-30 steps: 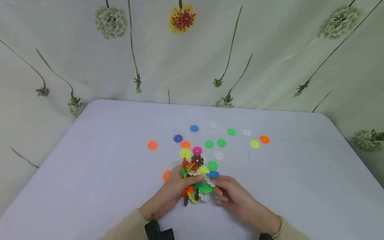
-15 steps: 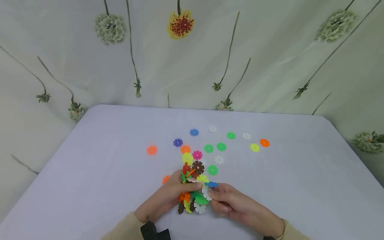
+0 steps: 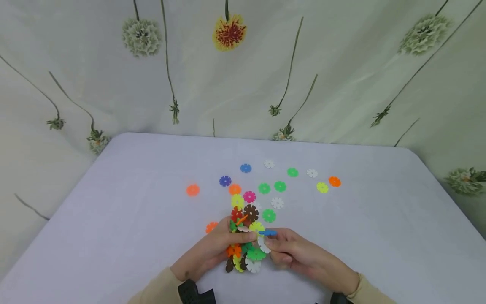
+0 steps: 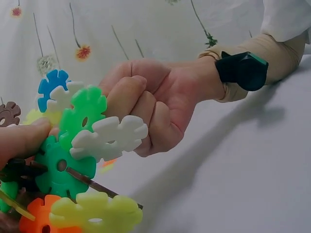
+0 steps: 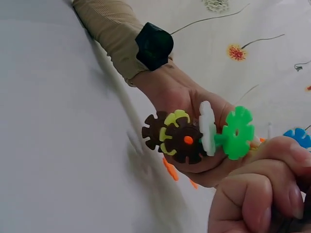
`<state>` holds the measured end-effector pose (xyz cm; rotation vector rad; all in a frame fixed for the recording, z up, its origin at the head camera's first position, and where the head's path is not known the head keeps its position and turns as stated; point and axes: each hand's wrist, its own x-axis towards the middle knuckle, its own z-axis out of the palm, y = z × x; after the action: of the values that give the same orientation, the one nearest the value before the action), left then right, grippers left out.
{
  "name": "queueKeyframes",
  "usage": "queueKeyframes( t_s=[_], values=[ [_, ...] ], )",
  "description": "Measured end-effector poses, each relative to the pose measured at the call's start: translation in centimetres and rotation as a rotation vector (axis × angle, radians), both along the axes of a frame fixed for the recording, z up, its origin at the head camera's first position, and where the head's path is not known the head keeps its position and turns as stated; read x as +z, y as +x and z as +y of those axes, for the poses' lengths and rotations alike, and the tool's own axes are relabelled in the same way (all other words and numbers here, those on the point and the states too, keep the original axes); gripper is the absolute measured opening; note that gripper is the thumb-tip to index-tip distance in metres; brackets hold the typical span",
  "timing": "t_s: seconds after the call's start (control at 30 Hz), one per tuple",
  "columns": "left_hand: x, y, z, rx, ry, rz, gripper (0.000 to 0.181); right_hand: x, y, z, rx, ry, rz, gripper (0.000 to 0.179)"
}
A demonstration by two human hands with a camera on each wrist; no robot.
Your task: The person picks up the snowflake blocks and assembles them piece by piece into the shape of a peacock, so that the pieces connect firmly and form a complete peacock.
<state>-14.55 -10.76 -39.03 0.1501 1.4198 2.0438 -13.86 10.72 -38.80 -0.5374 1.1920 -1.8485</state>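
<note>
In the head view my left hand (image 3: 214,245) grips a cluster of interlocking snowflake discs (image 3: 256,254), joined by their slots in green, orange, yellow, brown, red and white. Its thumb lies across the front of the cluster. On the cluster's right side, my right hand (image 3: 300,250) pinches a white interlocking disc (image 3: 263,245) between thumb and finger. A blue disc (image 3: 268,232) stands edge-on just above that thumb, against the fingers. The left wrist view shows the blue disc (image 4: 53,90) close to the white one, partly behind a green disc (image 4: 83,116). Fingertip contact is partly hidden.
Loose discs lie flat beyond the hands on the white table (image 3: 114,219), among them a pink disc (image 3: 249,196), a purple disc (image 3: 225,181) and an orange disc (image 3: 334,181). Another orange disc (image 3: 211,227) is beside the left hand. A flower-print cloth (image 3: 341,76) hangs behind.
Over the last second the cluster has tipped and shifted slightly toward the body. My right thumb has come onto the white disc. In the last half second both hands have barely moved.
</note>
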Motion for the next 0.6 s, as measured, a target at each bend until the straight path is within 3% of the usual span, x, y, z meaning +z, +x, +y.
queueKeyframes(
  t_s=[0.17, 0.3, 0.4, 0.6],
  values=[
    [0.2, 0.3, 0.0, 0.008, -0.031, -0.002, 0.056, 0.2, -0.4, 0.3, 0.041, 0.002, 0.013, 0.015],
    [0.3, 0.2, 0.1, 0.021, -0.025, 0.014, 0.059, 0.1, 0.1, 0.1, -0.012, -0.024, -0.045, 0.016],
    [0.4, 0.1, 0.2, 0.004, -0.014, 0.034, 0.058, 0.3, 0.5, 0.3, -0.067, 0.031, -0.092, 0.010],
    [1.0, 0.0, 0.4, -0.040, -0.061, 0.073, 0.055, 0.8, -0.2, 1.1, 0.016, 0.053, 0.044, 0.018]
  ],
)
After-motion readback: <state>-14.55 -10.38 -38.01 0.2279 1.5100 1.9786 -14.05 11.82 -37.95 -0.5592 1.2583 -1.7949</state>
